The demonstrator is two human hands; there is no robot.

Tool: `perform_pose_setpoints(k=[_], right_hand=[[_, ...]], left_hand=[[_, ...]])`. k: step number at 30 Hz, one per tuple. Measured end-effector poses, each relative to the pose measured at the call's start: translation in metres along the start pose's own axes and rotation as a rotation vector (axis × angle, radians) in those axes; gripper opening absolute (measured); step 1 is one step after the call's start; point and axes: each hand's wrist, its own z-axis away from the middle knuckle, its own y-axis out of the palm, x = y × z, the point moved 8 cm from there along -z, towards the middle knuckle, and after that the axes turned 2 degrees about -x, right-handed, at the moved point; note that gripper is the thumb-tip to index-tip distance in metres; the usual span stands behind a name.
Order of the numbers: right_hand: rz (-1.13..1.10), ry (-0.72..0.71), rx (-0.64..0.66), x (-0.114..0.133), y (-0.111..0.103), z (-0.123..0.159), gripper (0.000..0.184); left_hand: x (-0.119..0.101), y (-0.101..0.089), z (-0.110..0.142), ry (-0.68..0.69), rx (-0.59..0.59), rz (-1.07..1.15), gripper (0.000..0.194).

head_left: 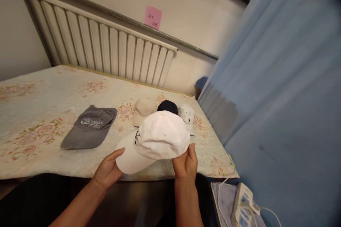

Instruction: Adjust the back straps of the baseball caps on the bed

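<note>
Over the pale floral-sheeted bed (61, 101), we've got a white fabric baseball cap (162, 136): left fingers (116, 154) closed on its brim, right fingers (192, 151) cupping the back. Looks like the holding-up step; next move probably wants both grips light and even.

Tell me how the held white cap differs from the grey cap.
The white baseball cap is held up by the left hand and right hand; the grey baseball cap lies on the floral bedsheet. The white cap looks rounded, the grey cap flattened. The white cap bears a dark marking, the grey cap pale lettering. Both caps face the picture's lower left.
</note>
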Motion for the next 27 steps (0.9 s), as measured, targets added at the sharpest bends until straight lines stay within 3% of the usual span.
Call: perform_pose_setpoints(k=[5,12,27], right_hand=[[0.041,-0.053,0.120,-0.015,0.020,0.017,0.055],[0.009,0.046,0.015,-0.038,0.013,0.017,0.053],[-0.019,0.010,0.009,-0.013,0.013,0.011,0.048]], left_hand=[[0.007,0.008,0.000,0.005,-0.020,0.001,0.058],[0.016,0.009,0.002,-0.042,-0.035,-0.011,0.056],[0.014,0.011,0.002,-0.030,-0.026,0.005,0.060]])
